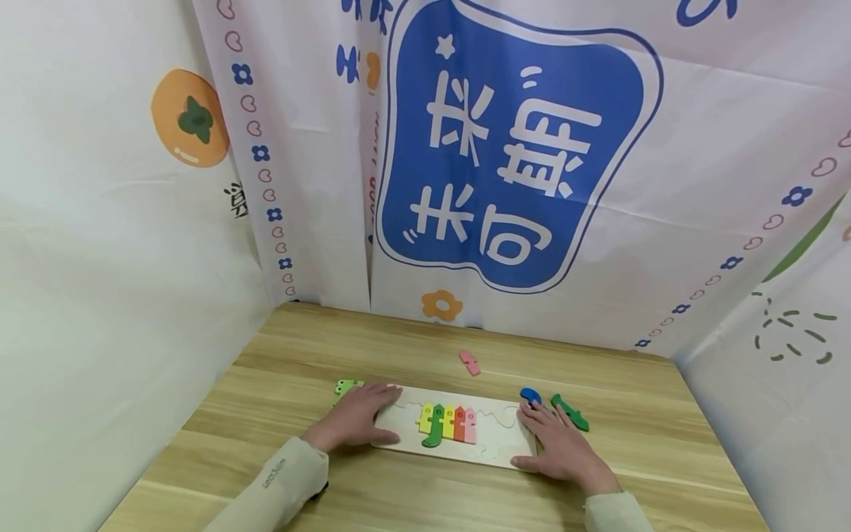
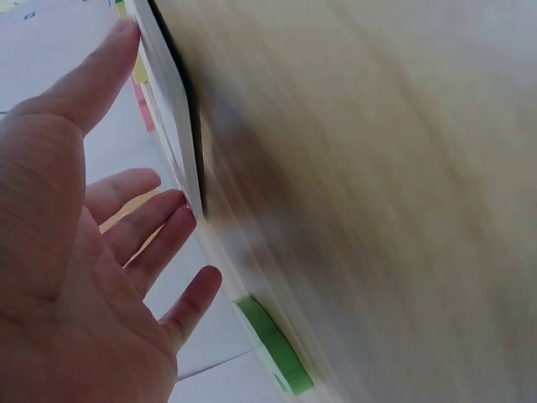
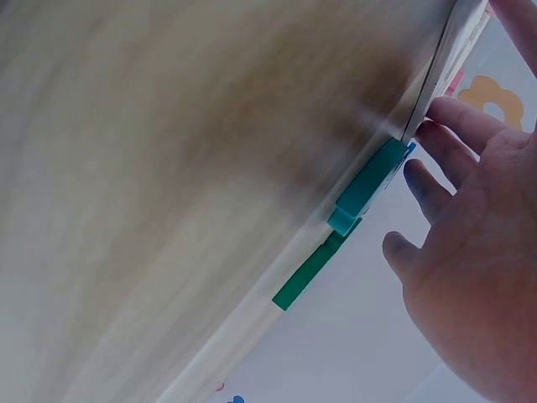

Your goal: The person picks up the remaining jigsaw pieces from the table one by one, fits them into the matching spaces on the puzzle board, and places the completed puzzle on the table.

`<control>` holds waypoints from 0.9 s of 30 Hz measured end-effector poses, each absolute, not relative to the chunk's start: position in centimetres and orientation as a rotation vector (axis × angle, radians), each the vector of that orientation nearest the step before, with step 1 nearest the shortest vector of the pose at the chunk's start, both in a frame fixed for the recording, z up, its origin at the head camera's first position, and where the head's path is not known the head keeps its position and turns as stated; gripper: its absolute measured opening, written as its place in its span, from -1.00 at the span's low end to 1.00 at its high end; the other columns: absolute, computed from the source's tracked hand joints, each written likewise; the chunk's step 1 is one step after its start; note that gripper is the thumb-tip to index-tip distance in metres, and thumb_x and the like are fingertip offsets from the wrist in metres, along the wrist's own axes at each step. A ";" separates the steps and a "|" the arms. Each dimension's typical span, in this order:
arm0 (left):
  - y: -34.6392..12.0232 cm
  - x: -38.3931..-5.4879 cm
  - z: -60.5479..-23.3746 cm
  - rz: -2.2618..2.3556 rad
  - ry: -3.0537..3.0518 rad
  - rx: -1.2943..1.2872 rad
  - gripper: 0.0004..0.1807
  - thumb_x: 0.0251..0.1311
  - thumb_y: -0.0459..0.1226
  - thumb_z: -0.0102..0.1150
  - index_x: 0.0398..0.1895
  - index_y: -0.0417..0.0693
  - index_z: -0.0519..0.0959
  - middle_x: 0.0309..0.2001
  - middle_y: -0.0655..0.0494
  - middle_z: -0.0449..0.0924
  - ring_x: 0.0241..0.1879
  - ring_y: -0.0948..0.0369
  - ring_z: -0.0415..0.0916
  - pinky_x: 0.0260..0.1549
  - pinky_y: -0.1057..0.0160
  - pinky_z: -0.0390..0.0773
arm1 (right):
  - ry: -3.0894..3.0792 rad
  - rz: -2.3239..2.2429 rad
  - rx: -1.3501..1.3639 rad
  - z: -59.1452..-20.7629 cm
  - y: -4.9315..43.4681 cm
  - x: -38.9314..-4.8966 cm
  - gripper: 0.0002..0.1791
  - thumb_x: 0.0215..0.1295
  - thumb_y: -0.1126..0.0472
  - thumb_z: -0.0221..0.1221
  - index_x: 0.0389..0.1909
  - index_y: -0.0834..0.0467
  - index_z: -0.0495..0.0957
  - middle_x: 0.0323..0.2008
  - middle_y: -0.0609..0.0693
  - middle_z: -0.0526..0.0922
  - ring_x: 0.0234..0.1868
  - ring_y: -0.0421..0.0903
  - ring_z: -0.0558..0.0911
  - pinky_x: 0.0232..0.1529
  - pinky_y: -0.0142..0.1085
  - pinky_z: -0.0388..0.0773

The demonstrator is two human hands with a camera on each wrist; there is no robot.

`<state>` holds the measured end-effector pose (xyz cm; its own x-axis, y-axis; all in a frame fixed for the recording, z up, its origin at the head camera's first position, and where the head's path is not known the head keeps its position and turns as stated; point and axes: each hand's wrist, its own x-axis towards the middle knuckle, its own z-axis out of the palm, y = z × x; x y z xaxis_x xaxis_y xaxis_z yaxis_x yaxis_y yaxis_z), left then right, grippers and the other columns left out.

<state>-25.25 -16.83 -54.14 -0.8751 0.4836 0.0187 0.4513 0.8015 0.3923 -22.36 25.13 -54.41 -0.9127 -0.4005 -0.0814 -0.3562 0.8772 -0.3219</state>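
Note:
A pale wooden puzzle board (image 1: 495,432) lies on the table, with several interlocked yellow, green, red and pink pieces (image 1: 459,425) in its middle. My left hand (image 1: 355,417) rests at its left end, fingers spread along the far side and thumb at the near edge. At the other end, my right hand (image 1: 557,447) lies the same way, its fingers loosely straight at the board's edge. Beyond the right fingertips sit a blue curved piece (image 1: 530,396) and a green piece (image 1: 570,414). A light green piece with eyes (image 1: 346,387) is partly hidden behind the left hand.
A loose pink piece (image 1: 469,363) lies on the wooden table (image 1: 319,340) beyond the board. White printed cloth (image 1: 319,185) hangs along the table's back and both sides.

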 end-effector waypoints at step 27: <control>-19.9 -26.4 -54.8 0.709 3.195 0.313 -0.41 0.16 -0.30 0.47 0.26 -0.34 0.55 0.23 -0.34 0.54 0.16 -0.23 0.55 0.13 -0.26 0.57 | 2.895 -0.464 -0.571 -54.3 25.1 -22.3 0.06 0.17 -0.43 0.32 0.53 0.15 0.35 0.57 0.08 0.30 0.63 0.22 0.12 0.59 0.30 -0.15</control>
